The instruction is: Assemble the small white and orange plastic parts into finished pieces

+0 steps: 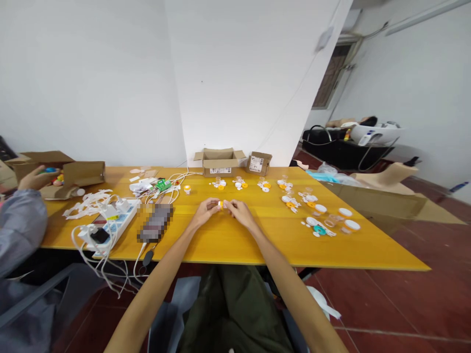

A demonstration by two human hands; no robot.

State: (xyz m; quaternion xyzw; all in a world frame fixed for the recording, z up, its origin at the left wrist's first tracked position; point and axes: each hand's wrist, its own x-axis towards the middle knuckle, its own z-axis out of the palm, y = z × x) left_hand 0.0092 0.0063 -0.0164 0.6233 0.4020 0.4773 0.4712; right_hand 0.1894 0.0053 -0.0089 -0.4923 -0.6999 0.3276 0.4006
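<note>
- At the centre of the frame, over the yellow table (235, 242), the left hand (205, 211) and the right hand (238, 210) meet fingertip to fingertip.
- Both hands are closed in a pinch on a small yellow piece (221, 205), held between them just above the table top. It is too small to make out its shape.
- Both forearms run in from the bottom edge of the frame, bare.
- Behind the hands, toward the wall: an open cardboard box (220, 163) with a label, and a smaller closed box (259, 163) just beside it on the right.
- In front of the boxes there is a row of small clusters of yellow and white parts (241, 184), apart from the hands.
- Right of centre: more small parts, several white round lids (346, 212) and one teal piece (319, 230), well apart from the right hand.
- Left of centre: a blurred dark object (155, 222) near the left hand, then a white power strip (114, 223) with plugs and tangled white cables (88, 206).
- A green packet (163, 185) lies among white scraps behind the blurred object.
- At the far left edge, another person's hand (35, 178) in a grey sleeve (18, 220) reaches into a brown cardboard box (69, 172) on the table corner, touching colourful items inside.
</note>
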